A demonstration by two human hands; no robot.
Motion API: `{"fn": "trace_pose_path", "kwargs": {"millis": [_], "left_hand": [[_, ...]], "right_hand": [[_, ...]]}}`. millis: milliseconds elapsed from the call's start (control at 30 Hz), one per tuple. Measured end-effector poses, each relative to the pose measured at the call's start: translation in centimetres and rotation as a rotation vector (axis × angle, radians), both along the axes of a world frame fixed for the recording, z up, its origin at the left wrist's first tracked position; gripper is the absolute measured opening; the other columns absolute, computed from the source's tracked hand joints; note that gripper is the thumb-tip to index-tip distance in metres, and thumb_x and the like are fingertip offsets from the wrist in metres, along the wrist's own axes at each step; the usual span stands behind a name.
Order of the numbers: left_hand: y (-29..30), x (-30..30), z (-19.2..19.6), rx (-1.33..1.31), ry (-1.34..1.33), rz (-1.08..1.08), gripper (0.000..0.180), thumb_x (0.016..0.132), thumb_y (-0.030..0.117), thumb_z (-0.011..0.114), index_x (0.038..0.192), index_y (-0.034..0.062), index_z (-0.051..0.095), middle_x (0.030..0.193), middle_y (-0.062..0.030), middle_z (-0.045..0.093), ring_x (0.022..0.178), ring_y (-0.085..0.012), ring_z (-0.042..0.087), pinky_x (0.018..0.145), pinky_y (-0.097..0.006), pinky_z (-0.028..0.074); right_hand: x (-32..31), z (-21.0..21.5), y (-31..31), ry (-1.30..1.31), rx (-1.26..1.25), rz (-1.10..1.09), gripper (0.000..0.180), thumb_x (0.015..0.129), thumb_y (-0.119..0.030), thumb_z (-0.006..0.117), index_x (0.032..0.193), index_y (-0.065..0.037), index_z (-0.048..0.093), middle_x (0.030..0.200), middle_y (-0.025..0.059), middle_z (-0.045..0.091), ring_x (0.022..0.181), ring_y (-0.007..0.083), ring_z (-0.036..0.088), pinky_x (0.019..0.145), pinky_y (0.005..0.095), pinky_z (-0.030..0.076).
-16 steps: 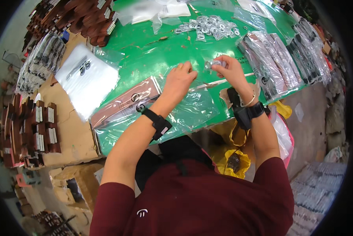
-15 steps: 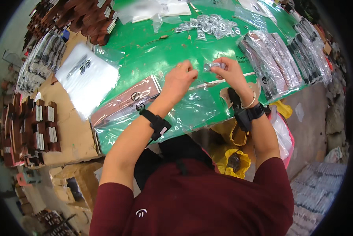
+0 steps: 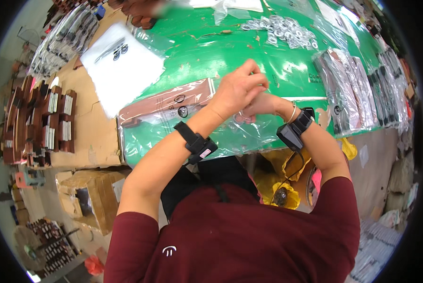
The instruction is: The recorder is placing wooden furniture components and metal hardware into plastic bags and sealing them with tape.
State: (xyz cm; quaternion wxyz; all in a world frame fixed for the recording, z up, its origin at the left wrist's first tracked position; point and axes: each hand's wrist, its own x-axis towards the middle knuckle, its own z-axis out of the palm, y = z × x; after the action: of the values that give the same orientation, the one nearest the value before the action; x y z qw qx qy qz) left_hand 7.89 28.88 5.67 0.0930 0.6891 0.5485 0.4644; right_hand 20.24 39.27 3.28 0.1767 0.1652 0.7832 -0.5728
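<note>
A clear plastic bag [image 3: 202,139] lies along the table's front edge, with a flat brown wooden piece [image 3: 154,106] inside its left part. Over the bag's right end, my left hand [image 3: 239,89] has its fingers bent and closed; whatever they hold is hidden. My right hand [image 3: 264,104] reaches in just below it, partly covered by the left fingers. At its fingertips, over the bag, is a small clear packet [image 3: 244,118], only partly seen. Both wrists carry black strapped devices.
Small clear packets with ring-like parts [image 3: 287,32] are heaped at the back. A stack of white printed bags [image 3: 121,70] lies left. Bagged brown pieces [image 3: 346,89] line the right side. Brown wooden pieces [image 3: 41,120] are stacked far left, above a cardboard box [image 3: 91,198].
My right hand has moved left and nearer me with the small packet, to the bag's right end. My left hand has come over it, and the two hands now overlap. The view has shifted.
</note>
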Motion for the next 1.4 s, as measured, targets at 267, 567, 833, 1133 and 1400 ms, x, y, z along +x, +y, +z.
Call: {"fn": "trace_pose_path", "kwargs": {"millis": [267,567,833,1133,1400], "left_hand": [[-1.7,2.2,-1.4,0.018,0.14,-0.051,0.015,0.087,0.013,0.069,0.101,0.0156,0.07,0.1,-0.0064,0.063,0.09,-0.0294,0.065,0.075,-0.039,0.053],[-11.3,-4.2,-2.1,0.083,0.321,0.134,0.02,0.081,0.011,0.076,0.101,0.0106,0.073,0.094,-0.0051,0.068,0.088,-0.0258,0.063,0.075,-0.037,0.051],[-12.6,-4.2,-7.1,-0.085,0.434,0.066,0.032,0.081,0.013,0.076,0.113,0.0126,0.069,0.101,-0.0015,0.06,0.093,-0.0219,0.059,0.081,-0.036,0.05],[-12.1,-3.6,-7.2,-0.139,0.348,0.041,0.042,0.083,0.01,0.074,0.125,0.0118,0.067,0.117,-0.0041,0.063,0.102,-0.0263,0.059,0.088,-0.04,0.05],[-12.2,-3.8,-8.5,-0.099,0.387,0.097,0.04,0.085,0.013,0.072,0.124,0.0108,0.067,0.12,-0.0034,0.063,0.109,-0.0245,0.059,0.093,-0.039,0.049]], "right_hand": [[3.6,-8.5,-0.4,0.55,0.09,-0.121,0.036,0.098,-0.012,0.067,0.132,-0.005,0.059,0.133,0.0095,0.061,0.123,0.0165,0.057,0.103,0.0354,0.051],[3.4,-2.2,-0.4,0.274,-0.503,-0.201,0.052,0.105,-0.027,0.059,0.149,0.0,0.048,0.146,0.0154,0.055,0.13,0.0261,0.059,0.106,0.0381,0.051],[5.1,-2.9,1.4,0.356,-0.557,-0.596,0.063,0.106,-0.041,0.056,0.148,0.003,0.046,0.141,0.0231,0.059,0.127,0.0318,0.063,0.104,0.0404,0.053],[2.5,1.0,1.1,0.091,0.705,-0.948,0.058,0.096,-0.033,0.072,0.143,-0.004,0.052,0.122,0.016,0.069,0.109,0.0276,0.069,0.095,0.0393,0.055],[-5.2,-0.5,-4.9,0.572,0.966,-0.017,0.102,0.07,-0.002,0.078,0.16,-0.013,0.031,0.158,0.0204,0.041,0.139,0.0406,0.044,0.117,0.0478,0.037]]}}
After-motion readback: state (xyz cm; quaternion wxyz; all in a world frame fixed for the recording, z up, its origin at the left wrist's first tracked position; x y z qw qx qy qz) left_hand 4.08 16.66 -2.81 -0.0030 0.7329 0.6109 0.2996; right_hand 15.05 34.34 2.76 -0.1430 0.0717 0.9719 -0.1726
